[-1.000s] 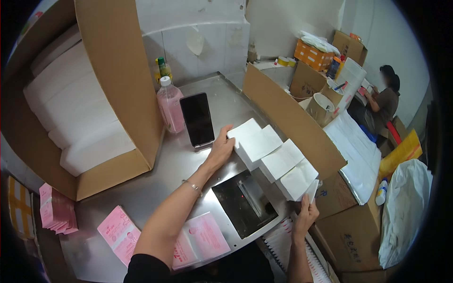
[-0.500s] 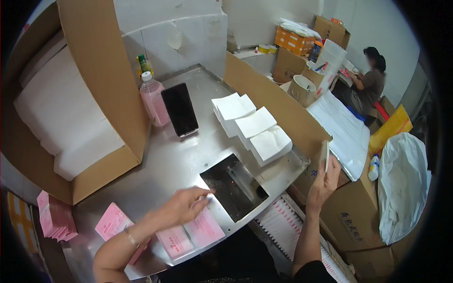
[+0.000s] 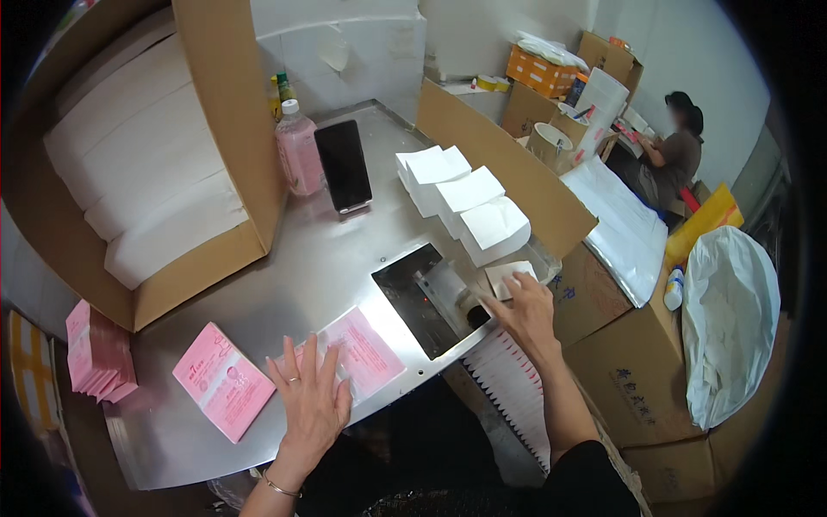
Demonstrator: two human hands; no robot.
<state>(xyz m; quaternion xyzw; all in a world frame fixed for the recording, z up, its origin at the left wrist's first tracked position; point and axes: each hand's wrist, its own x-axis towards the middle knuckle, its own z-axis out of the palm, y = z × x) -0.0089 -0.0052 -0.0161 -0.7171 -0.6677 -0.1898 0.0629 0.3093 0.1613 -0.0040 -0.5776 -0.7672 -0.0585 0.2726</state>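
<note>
My left hand is spread out, its fingers lying over flat pink printed plastic bags at the table's near edge. A bracelet and a ring show on it. My right hand has its fingers apart, the tips on or just above a thin white pad to the right of the dark rectangular opening. Behind that pad stand several stacks of white folded sheets. A pile of pink printed packets rests to the left of my left hand.
At the left, a large open carton holds white stacks. A phone on a stand and a pink-filled bottle are at the back. More pink packets are far left. Right are cartons and a white bag; a person sits beyond.
My right hand has come left and down from beyond the table edge, and the thin white pad it held now lies beside the opening. My left hand has moved nearer and spread over the bags.
</note>
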